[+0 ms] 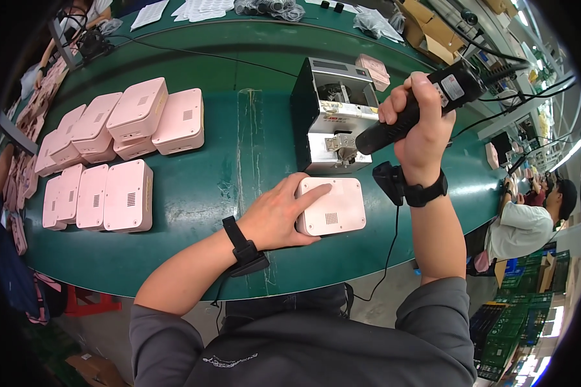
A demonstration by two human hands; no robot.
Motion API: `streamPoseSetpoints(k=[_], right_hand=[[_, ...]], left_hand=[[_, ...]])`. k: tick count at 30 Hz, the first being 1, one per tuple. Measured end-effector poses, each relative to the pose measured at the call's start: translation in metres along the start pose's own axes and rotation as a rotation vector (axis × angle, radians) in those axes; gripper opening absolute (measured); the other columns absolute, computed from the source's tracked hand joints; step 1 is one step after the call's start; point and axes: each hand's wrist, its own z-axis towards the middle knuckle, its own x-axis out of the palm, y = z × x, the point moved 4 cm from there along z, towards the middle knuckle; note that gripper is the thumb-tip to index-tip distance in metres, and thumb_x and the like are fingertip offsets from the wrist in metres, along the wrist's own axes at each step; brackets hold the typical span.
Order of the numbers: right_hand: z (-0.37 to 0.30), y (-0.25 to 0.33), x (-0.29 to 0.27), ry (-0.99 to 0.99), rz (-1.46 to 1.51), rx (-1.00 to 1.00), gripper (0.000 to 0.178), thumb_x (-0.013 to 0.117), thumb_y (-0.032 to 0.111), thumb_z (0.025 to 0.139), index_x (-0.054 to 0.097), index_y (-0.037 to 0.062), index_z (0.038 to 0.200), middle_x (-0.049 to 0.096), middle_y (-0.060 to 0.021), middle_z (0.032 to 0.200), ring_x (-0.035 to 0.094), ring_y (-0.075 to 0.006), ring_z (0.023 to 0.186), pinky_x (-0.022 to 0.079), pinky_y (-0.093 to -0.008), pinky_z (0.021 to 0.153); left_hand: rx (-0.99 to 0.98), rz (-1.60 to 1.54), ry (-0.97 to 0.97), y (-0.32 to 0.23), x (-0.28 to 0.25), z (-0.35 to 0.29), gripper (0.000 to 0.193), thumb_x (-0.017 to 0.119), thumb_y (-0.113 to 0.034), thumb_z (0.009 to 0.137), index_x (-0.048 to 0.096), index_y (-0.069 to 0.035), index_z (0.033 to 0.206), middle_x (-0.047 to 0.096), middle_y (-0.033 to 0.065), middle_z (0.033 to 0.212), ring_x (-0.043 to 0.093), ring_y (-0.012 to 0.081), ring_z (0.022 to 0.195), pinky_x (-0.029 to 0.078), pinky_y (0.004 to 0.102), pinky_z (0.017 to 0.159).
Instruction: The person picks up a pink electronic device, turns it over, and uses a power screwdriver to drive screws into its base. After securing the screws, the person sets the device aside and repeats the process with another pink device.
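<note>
A pale pink plastic case [342, 203] lies on the green bench, its vent slots and corner holes facing up. My left hand [281, 213] grips its left side, with the index finger stretched over the top and the thumb along the near edge. In my right hand [423, 119] is a black electric screwdriver [455, 84], held raised and slanted. Its front end points down-left to the metal outlet of a screw feeder [342, 116], just beyond the case. Whether the tip touches the outlet cannot be made out.
More pink cases [129, 193] stand in rows and stacks at the left. Behind the screw feeder is another small pink stack [373, 69]. Papers [203, 8] and plastic bags lie on the far bench. A co-worker [523, 222] sits at the right, near green crates [507, 329].
</note>
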Motion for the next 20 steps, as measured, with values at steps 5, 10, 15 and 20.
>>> streamPoseSetpoints(k=[5, 10, 15, 20], right_hand=[[-0.012, -0.003, 0.007, 0.04, -0.011, 0.094, 0.023, 0.054, 0.027, 0.096, 0.054, 0.0043, 0.093, 0.049, -0.0053, 0.065, 0.048, -0.016, 0.052, 0.044, -0.0338, 0.056], [-0.031, 0.016, 0.031, 0.098, 0.161, 0.1, 0.024, 0.051, 0.029, 0.097, 0.052, 0.0049, 0.097, 0.048, -0.0053, 0.064, 0.047, -0.0157, 0.051, 0.044, -0.0339, 0.056], [-0.039, 0.014, 0.049, 0.188, 0.127, 0.097, 0.024, 0.049, 0.029, 0.097, 0.05, 0.0055, 0.101, 0.048, -0.0054, 0.063, 0.047, -0.0158, 0.051, 0.044, -0.034, 0.056], [-0.042, -0.001, 0.051, 0.235, 0.115, 0.108, 0.025, 0.049, 0.029, 0.096, 0.049, 0.0054, 0.102, 0.048, -0.0061, 0.064, 0.048, -0.0168, 0.051, 0.045, -0.0346, 0.057]], left_hand=[[0.001, -0.029, 0.016, -0.001, 0.001, 0.0, 0.089, 0.086, -0.034, 0.064, 0.047, -0.02, 0.143, 0.045, 0.0186, 0.132, 0.057, 0.0378, 0.113, 0.052, 0.0441, 0.093], [0.011, -0.037, 0.006, -0.001, -0.002, -0.001, 0.089, 0.086, -0.033, 0.064, 0.046, -0.019, 0.143, 0.045, 0.0187, 0.133, 0.055, 0.0378, 0.117, 0.051, 0.0442, 0.095], [-0.007, -0.059, 0.013, -0.001, -0.001, 0.0, 0.09, 0.086, -0.033, 0.064, 0.046, -0.02, 0.143, 0.045, 0.0188, 0.133, 0.053, 0.038, 0.119, 0.05, 0.0444, 0.096], [-0.019, -0.019, 0.043, 0.001, 0.0, -0.001, 0.09, 0.085, -0.035, 0.066, 0.045, -0.019, 0.144, 0.043, 0.0186, 0.137, 0.052, 0.0398, 0.121, 0.05, 0.046, 0.097]])
